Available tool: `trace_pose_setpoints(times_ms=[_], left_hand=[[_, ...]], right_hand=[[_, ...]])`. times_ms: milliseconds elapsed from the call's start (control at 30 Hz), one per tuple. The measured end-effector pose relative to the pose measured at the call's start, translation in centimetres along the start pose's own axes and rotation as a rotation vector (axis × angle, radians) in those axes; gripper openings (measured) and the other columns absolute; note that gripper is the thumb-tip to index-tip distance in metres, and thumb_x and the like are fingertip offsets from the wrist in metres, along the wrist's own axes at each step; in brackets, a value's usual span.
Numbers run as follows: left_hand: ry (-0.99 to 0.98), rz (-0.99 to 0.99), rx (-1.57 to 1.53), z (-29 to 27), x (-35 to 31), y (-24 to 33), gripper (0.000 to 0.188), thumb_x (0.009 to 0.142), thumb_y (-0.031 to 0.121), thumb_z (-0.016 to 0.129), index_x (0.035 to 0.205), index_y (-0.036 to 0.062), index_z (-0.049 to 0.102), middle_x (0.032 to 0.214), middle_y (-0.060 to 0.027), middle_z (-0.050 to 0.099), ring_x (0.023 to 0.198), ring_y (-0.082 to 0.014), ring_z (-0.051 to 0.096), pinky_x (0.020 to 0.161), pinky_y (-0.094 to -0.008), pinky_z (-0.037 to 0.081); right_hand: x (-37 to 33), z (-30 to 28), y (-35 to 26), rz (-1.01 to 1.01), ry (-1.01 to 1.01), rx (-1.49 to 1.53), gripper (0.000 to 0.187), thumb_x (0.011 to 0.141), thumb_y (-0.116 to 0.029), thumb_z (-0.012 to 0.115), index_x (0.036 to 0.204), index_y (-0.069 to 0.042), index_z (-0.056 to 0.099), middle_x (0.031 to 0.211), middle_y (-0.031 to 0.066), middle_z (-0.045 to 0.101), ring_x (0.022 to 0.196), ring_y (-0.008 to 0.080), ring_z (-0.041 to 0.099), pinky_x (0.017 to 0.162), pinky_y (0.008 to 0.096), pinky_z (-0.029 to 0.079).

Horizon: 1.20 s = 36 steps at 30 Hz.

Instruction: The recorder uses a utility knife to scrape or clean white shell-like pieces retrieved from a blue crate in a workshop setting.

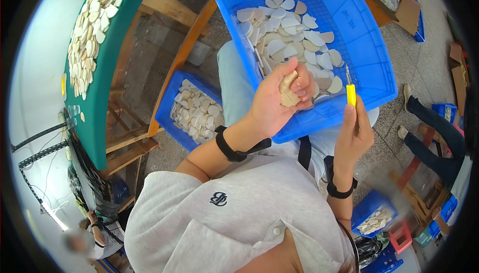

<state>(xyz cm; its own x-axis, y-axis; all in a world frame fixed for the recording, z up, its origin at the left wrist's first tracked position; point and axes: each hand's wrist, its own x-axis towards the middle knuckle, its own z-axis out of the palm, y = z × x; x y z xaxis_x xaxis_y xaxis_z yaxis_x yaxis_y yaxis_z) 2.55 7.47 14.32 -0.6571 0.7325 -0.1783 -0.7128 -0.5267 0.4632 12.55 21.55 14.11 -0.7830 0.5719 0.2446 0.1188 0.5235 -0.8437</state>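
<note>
My left hand (269,98) is closed around a beige piece (288,91), its fingers curled over the top, hiding part of its shape. To its right, my right hand (353,138) grips a yellow-handled tool (351,94) with a thin, pointed metal tip that points away from me. Tool and piece are apart. Both hands are over the near side of a large blue plastic crate (380,58) at my lap. Many flat, half-round cream pieces (279,26) lie loosely heaped inside it, mostly toward its left side.
A smaller blue bin (164,104) of similar pieces stands on the floor at left. Beyond it, a green-topped table (116,38) bears a long pile of them. Another filled blue bin (360,212) is at lower right. Other people sit at far right and lower left.
</note>
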Motion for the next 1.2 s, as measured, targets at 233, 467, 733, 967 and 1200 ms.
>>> trace_pose_setpoints(times_ms=[233,467,733,967,1200], left_hand=[[0.152,0.198,0.358,1.2,-0.4,-0.3,0.041,0.093,0.042,0.031,0.076,0.0085,0.045,0.071,0.0014,0.038,0.067,-0.0091,0.032,0.062,-0.0246,0.027],[0.128,0.213,0.376,1.6,-0.6,-0.3,0.035,0.086,0.04,0.035,0.088,0.0072,0.048,0.078,0.0,0.041,0.073,-0.0094,0.035,0.065,-0.0241,0.029],[-0.074,-0.043,-0.081,1.4,-0.4,0.5,0.03,0.084,0.036,0.034,0.082,0.0087,0.047,0.074,0.0,0.04,0.073,-0.0111,0.039,0.063,-0.025,0.031],[-0.096,-0.077,-0.141,1.4,-0.4,0.7,0.036,0.089,0.042,0.032,0.075,0.0109,0.045,0.073,0.0004,0.04,0.07,-0.011,0.038,0.062,-0.0245,0.031],[0.077,0.053,0.582,1.9,-1.2,0.5,0.028,0.087,0.034,0.05,0.099,0.0086,0.044,0.095,-0.0015,0.042,0.086,-0.01,0.04,0.076,-0.0233,0.033]], right_hand=[[0.1,-0.6,-1.0,0.009,-0.053,0.031,0.025,0.088,-0.011,0.058,0.108,0.004,0.06,0.085,0.0101,0.063,0.065,0.01,0.051,0.058,0.0219,0.04],[0.0,-1.0,-1.7,0.044,-0.147,0.046,0.029,0.089,-0.013,0.055,0.111,0.006,0.059,0.097,0.0108,0.064,0.084,0.011,0.057,0.075,0.0225,0.044],[0.0,-0.7,-1.0,-0.013,-0.067,0.08,0.024,0.088,-0.012,0.058,0.107,0.004,0.061,0.082,0.009,0.063,0.065,0.009,0.051,0.057,0.0204,0.039],[0.2,-1.0,-1.2,-0.089,-0.074,0.079,0.024,0.085,-0.01,0.061,0.105,0.003,0.061,0.081,0.0103,0.063,0.065,0.0127,0.054,0.059,0.0245,0.042],[1.7,-2.3,-3.5,-0.287,-0.362,-0.046,0.027,0.079,-0.01,0.066,0.104,-0.002,0.063,0.071,0.009,0.057,0.054,0.0186,0.052,0.049,0.0264,0.04]])
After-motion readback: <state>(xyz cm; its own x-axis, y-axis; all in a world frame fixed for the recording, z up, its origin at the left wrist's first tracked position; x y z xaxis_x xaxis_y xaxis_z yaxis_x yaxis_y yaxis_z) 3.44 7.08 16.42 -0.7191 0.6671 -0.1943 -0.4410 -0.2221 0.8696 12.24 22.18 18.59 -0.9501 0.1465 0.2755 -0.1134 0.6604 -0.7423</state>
